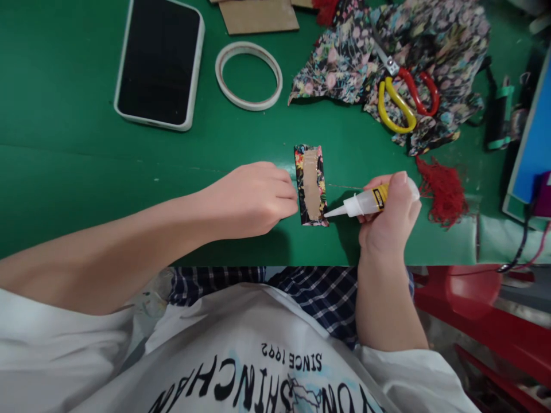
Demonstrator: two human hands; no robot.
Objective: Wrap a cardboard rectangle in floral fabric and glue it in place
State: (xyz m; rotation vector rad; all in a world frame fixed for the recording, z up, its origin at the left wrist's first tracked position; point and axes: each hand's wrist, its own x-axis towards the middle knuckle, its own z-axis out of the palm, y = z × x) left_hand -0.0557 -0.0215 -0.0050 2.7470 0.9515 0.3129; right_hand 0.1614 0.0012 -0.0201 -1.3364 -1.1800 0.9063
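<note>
A small cardboard strip (pixel 312 183) with floral fabric folded over its edges lies on the green table. My right hand (pixel 390 221) is closed around a glue bottle (pixel 368 201) with a yellow label. Its thin white nozzle points left, with the tip at the strip's lower right corner. On the other side, my left hand (pixel 256 198) rests with curled fingers close to the strip's left edge. Its fingertips are turned under, so I cannot see whether anything is between them.
Beyond the strip lie a tape roll (pixel 221 77), a black-screened device (pixel 161 63) and cardboard pieces (pixel 258 16). Scissors (pixel 398 109) with red and yellow handles rest on crumpled floral fabric (pixel 331 74). A red tassel (pixel 443 192) lies right of my right hand, near a red chair (pixel 486 315).
</note>
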